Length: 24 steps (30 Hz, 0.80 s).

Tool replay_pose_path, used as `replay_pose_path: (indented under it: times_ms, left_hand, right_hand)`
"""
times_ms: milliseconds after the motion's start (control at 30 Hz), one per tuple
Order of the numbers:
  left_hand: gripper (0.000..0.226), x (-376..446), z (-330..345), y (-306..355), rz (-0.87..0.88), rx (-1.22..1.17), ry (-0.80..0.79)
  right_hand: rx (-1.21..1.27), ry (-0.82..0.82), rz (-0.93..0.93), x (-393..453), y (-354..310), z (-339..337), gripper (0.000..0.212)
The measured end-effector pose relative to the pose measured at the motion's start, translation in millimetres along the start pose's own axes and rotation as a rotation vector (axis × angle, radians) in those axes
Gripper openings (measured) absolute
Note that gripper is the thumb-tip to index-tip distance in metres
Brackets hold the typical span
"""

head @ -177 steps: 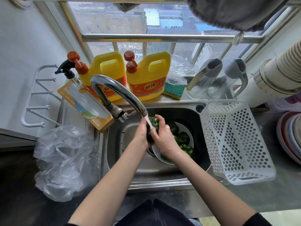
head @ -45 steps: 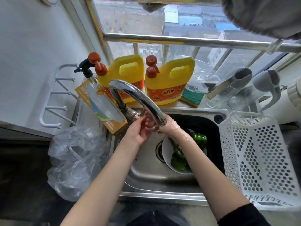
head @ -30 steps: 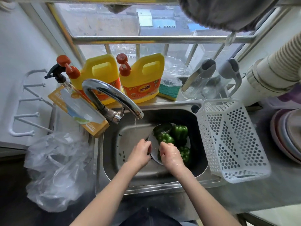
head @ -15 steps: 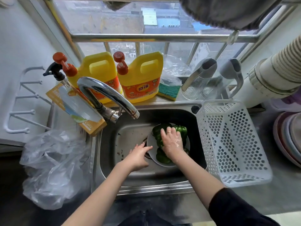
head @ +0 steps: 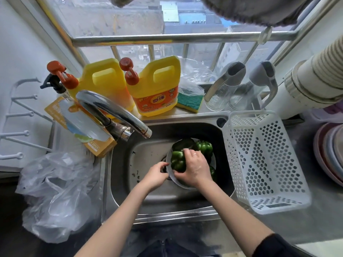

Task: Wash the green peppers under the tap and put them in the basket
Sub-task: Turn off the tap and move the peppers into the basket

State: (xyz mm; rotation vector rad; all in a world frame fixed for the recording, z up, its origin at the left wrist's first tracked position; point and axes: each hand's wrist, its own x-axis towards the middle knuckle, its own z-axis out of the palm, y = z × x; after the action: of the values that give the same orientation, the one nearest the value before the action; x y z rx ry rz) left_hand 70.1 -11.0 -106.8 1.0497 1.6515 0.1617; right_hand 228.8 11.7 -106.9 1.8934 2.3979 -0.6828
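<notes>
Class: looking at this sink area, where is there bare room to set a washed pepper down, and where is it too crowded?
Free: the basket, nothing visible inside; the sink floor left of the plate, below the tap. Crowded: the plate, piled with peppers and both hands; the sill behind, lined with bottles and a sponge.

Steel counter [head: 289, 230] — white basket [head: 263, 164], plastic bag [head: 57, 193].

Window ledge: two yellow detergent jugs [head: 154, 86] with red pumps, a green-and-yellow sponge [head: 189, 102], two glass oil dispensers [head: 222, 89].
Left of sink: crumpled clear plastic bag [head: 55, 191], orange box [head: 81, 127].
Far right: stacked plates [head: 330, 156].
</notes>
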Motion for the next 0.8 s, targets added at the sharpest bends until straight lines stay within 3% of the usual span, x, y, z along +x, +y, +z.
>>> replay_pose_path:
  times_ms: [100,167,233,367,433,600,800]
  left_hand:
    - [0.041,7.6,5.8,7.1,-0.041,-0.13,0.035]
    - [0.038,14.3,12.0,17.7,-0.021,-0.162,0.026]
    - [0.038,18.7,19.0,33.5,0.01,-0.137,0.002]
    - [0.045,28.3,26.2,61.7,0.109,0.032,-0.026]
    - [0.05,32.0,25.6,74.1,0.16,0.083,-0.018]
    - [0.072,44.5,27.9,94.8,0.256,0.249,-0.009]
    - [0.094,58.6,43.9,110.6,0.292,0.459,-0.079]
  right_hand:
    - [0.326,0.266,0.075,-26.1,-6.5,-40.6,0.078]
    - [0.303,0.456,0.016,-36.4,-3.2,-75.9,0.076]
    - [0.292,0.526,0.098,-38.1,13.6,-114.8,0.073]
    - [0.43,0.382,0.559,-27.4,86.1,-150.1,0.074]
    - [0.427,0.314,0.663,-17.3,114.1,-141.0,0.08]
    - [0.513,0.183,0.519,4.3,134.9,-107.7,0.088]
    - [0.567,0.26,0.474,-1.0,127.3,-116.2,0.09]
